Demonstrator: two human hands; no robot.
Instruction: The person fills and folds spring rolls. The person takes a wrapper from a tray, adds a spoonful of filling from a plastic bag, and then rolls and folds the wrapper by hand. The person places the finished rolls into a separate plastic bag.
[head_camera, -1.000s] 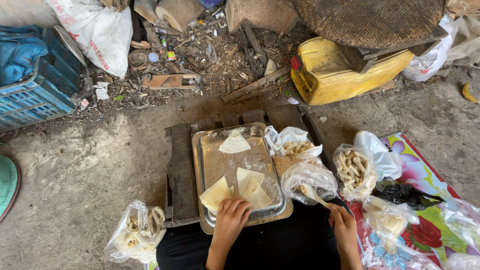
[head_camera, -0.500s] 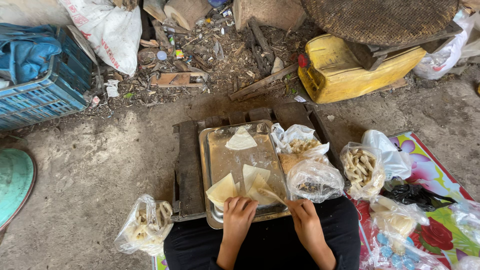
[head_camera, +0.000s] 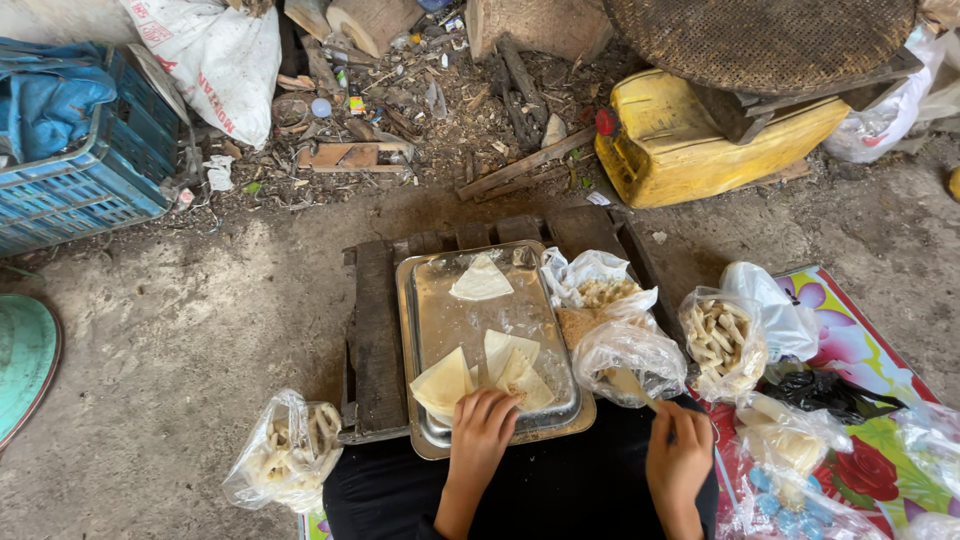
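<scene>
Clear plastic bags of pale rolls (head_camera: 718, 340) and filling (head_camera: 600, 292) sit right of the tray; another bag of rolls (head_camera: 285, 460) lies on the floor left; white printed sack (head_camera: 215, 55) top left.

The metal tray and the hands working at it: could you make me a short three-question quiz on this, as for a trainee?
1. True or false: the left hand rests on a wrapper at the near end of the tray.
2. What does the right hand hold? A) a thin stick reaching into a clear bag B) a cup C) nothing
3. How many pale triangular wrappers lie at the far end of the tray?

Key
1. True.
2. A.
3. One.
</scene>
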